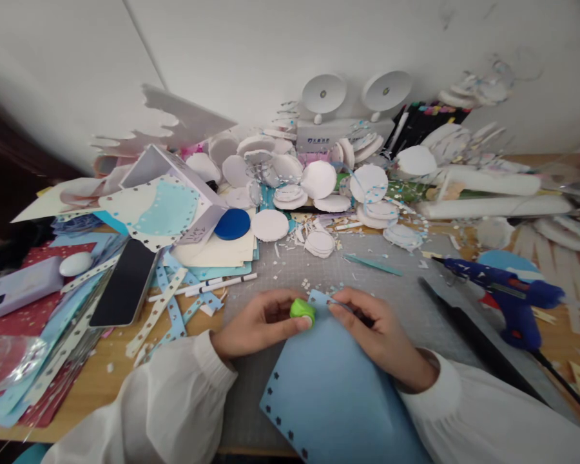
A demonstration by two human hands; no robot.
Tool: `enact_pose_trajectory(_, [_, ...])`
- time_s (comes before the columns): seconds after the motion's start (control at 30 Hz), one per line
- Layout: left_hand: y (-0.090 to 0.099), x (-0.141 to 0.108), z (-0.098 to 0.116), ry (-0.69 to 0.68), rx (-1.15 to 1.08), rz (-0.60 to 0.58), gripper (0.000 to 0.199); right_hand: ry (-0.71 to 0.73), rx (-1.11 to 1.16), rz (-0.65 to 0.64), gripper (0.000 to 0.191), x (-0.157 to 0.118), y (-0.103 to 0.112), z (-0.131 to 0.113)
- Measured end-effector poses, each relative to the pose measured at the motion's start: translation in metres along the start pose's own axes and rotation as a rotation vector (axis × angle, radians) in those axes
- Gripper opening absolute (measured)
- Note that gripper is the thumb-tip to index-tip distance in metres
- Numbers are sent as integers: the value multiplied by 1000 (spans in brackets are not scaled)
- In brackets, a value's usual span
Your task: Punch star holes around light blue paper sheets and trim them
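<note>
Near the middle of the view, my left hand [265,322] is closed around a small green hole punch [302,312], its thumb on the round end. The punch sits at the top corner of a light blue sheet [333,386]. That sheet is pinched near the same corner by my right hand [379,332], whose lower fingers are partly hidden behind the paper. Small flower-shaped holes line the sheet's lower left edge. Beneath the sheet lies a grey cutting mat [251,386].
Stacks of white paper discs [319,180] stand behind the mat. On the left lie a black phone [123,283], punched strips [171,306] and coloured paper. A blue glue gun [517,296] and a long black tool [478,335] lie on the right. Paper scraps are scattered about.
</note>
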State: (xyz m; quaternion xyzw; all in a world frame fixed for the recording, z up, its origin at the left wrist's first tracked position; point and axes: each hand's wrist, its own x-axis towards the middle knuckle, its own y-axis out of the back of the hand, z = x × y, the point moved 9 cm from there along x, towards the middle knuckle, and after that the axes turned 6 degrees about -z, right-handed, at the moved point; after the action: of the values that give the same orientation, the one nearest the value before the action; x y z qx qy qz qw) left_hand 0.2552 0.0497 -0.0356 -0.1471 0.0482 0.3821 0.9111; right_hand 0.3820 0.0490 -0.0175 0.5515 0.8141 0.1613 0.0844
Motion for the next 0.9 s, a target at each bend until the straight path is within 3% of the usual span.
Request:
enact_pose_trajectory(0.27, [-6, -5, 13, -78, 371, -20, 31, -1, 16, -18, 20, 0, -4, 0])
enact_pose_trajectory(0.53, [-9, -4, 5, -12, 275, -45, 39, 30, 29, -107, 22, -1, -13, -8])
enact_pose_trajectory(0.9, [-6, -4, 6, -38, 132, -24, 40, 55, -34, -85, 21, -2, -15, -11])
